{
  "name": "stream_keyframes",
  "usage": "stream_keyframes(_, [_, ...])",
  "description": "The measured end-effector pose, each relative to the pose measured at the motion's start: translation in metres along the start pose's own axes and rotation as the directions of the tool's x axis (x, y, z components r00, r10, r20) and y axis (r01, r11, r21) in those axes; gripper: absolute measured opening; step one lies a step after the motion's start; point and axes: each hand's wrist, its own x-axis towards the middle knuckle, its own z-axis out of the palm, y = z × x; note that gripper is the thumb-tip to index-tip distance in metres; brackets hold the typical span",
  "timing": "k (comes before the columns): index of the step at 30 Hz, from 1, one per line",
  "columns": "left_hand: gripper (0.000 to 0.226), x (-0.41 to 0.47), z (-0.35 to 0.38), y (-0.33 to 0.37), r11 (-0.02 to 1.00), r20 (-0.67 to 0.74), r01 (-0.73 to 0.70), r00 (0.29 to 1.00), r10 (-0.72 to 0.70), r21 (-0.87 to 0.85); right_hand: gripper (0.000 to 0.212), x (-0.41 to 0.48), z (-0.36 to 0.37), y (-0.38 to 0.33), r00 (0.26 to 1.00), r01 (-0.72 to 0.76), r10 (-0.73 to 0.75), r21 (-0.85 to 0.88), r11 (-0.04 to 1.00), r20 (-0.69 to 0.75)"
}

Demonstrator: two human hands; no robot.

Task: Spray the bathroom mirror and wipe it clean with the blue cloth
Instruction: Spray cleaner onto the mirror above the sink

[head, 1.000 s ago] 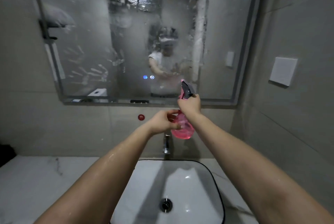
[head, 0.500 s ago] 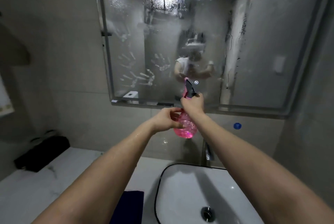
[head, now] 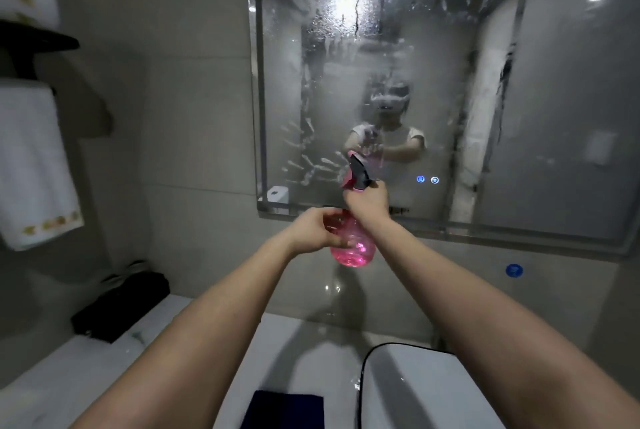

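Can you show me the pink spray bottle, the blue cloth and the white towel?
pink spray bottle [head: 356,250]: head view, its round pink belly.
blue cloth [head: 284,409]: head view, middle of the cloth.
white towel [head: 31,158]: head view, its hanging front.

Both forearms [head: 214,335] bare; hazy mirror [head: 561,110] reflection shows white short-sleeved top [head: 412,136], probably T-shirt.

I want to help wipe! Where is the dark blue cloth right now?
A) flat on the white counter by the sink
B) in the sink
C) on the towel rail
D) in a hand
A: the dark blue folded cloth lies flat on the white stone counter, just left of the black-rimmed white sink.
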Motion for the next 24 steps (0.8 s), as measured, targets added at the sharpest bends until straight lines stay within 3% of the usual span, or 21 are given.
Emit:
stream_keyframes(5, [0.048,-0.007,-0.034,-0.02,0.999,-0.052,-0.002,0.999,0.0,-0.039,0.031,0.001,0.043,-0.015,0.999,0.009,-0.009,0.009,1.0,0.036])
stream_keyframes(9, [0.053,-0.014,-0.056,-0.041,0.999,-0.036,0.021,0.999,-0.022,-0.024,0.02,-0.009,0.07,-0.014,0.999,-0.03,0.029,0.031,0.999,0.04])
stream_keyframes(14, [0.054,-0.023,-0.066,-0.074,0.997,0.02,0.071,0.997,-0.071,-0.021,0.027,-0.025,0.095,0.002,0.99,-0.05,0.052,-0.02,0.999,0.134])
stream_keyframes(19, [0.054,-0.026,-0.064,-0.096,0.995,0.087,0.097,0.992,-0.093,-0.038,0.029,-0.037,0.112,0.017,0.991,-0.102,0.106,-0.053,0.993,0.078])
stream_keyframes(22, [0.052,-0.03,-0.063,-0.111,0.991,0.124,0.123,0.986,-0.115,-0.055,0.01,-0.049,0.118,0.024,0.993,-0.111,0.113,-0.056,0.992,0.035])
stream_keyframes(24, [0.051,-0.033,-0.063,-0.122,0.989,0.147,0.137,0.981,-0.129,-0.051,0.019,-0.058,0.122,0.03,0.992,-0.121,0.122,-0.085,0.989,0.011])
